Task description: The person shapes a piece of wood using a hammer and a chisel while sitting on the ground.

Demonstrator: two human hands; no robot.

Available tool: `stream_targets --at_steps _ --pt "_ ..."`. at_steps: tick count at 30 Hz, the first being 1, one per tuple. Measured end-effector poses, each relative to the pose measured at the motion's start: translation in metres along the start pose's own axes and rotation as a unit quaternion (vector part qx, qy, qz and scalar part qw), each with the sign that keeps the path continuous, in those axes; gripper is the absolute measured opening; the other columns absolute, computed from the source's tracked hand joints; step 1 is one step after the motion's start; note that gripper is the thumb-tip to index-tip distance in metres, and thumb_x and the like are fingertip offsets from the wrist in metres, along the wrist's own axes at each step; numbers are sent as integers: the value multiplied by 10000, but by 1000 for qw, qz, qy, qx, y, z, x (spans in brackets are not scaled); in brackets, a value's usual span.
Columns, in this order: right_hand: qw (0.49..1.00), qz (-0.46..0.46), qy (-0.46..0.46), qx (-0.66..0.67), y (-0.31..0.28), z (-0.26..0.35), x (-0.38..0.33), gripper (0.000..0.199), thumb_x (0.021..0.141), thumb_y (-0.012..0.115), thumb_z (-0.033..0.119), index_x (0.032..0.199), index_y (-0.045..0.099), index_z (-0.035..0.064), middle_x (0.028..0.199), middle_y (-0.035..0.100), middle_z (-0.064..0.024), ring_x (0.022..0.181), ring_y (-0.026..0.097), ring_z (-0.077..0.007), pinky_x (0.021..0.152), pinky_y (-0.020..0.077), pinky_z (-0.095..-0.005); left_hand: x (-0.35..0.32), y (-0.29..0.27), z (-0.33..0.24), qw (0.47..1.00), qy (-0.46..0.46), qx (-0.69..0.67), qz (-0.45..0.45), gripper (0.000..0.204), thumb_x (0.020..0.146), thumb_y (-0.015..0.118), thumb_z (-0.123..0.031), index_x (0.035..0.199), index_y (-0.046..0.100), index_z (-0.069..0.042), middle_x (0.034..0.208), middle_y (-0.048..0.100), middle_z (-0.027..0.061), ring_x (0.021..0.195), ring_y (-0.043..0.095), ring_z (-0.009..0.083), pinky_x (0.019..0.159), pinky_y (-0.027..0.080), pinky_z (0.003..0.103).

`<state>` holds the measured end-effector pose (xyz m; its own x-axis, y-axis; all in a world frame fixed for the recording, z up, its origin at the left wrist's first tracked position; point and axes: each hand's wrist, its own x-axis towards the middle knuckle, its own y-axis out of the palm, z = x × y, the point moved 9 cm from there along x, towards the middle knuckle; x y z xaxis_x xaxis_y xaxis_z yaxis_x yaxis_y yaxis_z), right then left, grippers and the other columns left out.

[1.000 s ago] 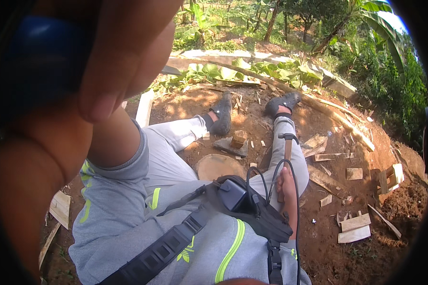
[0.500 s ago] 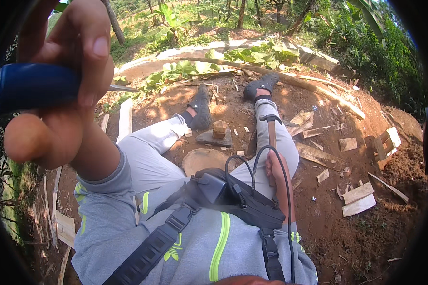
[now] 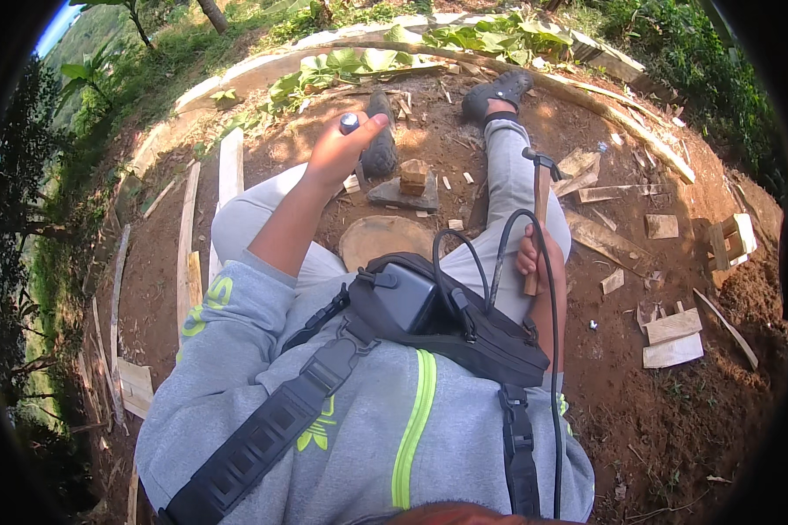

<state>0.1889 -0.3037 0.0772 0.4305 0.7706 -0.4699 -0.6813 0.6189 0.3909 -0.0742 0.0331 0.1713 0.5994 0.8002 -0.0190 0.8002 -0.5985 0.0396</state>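
My left hand (image 3: 340,150) is closed around a blue-handled tool (image 3: 349,123), thumb stretched out beside the handle's end. Its metal part is mostly hidden, so I cannot tell a chisel from a screwdriver. It is held above the ground near my left shoe. In my right hand (image 3: 531,258) is a hammer (image 3: 541,194), gripped by its wooden handle beside my right thigh. The hammer's dark metal head points up and away from me. Between my legs lies a round cut piece of log (image 3: 378,238). Just beyond it a small wooden block (image 3: 414,177) rests on a flat grey slab (image 3: 392,195).
Wood offcuts (image 3: 674,326) lie scattered on the brown soil to the right. Long boards (image 3: 188,236) lie on the left. A long pole (image 3: 604,109) curves across the far side near leafy plants (image 3: 341,66). A black cable (image 3: 552,350) runs past my right forearm.
My left hand has lowered from close before the camera to near my left shoe, still holding the blue-handled tool. My right hand keeps hold of the hammer. The view has shifted slightly.
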Motion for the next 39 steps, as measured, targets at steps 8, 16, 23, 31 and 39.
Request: stream_targets --at_steps 8,16,23,31,39 --pt "1000 -8 19 23 -5 -3 0 313 1132 458 394 1040 541 106 586 396 42 398 370 -101 395 352 -286 34 59 -27 999 -24 24 26 507 919 772 -588 809 589 -129 748 529 -37 662 471 87 605 391 289" --pt "999 5 17 43 -5 -3 1 326 1136 448 399 1045 537 98 585 390 48 387 354 -86 389 352 -270 51 83 3 997 -23 64 24 515 956 733 -591 800 566 -130 776 492 -42 740 428 95 678 384 293" --pt "997 20 18 66 -2 -3 2 327 1142 432 399 1059 531 100 586 387 54 374 328 -68 377 346 -254 48 82 6 1000 -14 24 14 548 950 760 -568 718 577 -107 679 456 -75 644 392 71 583 352 288" --pt "998 16 18 55 -5 -3 3 332 1147 421 397 1054 538 101 584 387 56 378 326 -69 386 335 -249 46 83 -1 990 -9 -117 82 362 981 755 -383 774 576 -146 672 480 -65 605 424 53 550 326 248" --pt "998 11 22 53 -5 -5 3 337 1147 416 401 1057 538 100 578 384 59 376 326 -69 386 336 -252 49 80 1 989 13 -137 51 375 1003 704 -402 786 517 -161 661 471 -50 566 424 60 504 306 244"
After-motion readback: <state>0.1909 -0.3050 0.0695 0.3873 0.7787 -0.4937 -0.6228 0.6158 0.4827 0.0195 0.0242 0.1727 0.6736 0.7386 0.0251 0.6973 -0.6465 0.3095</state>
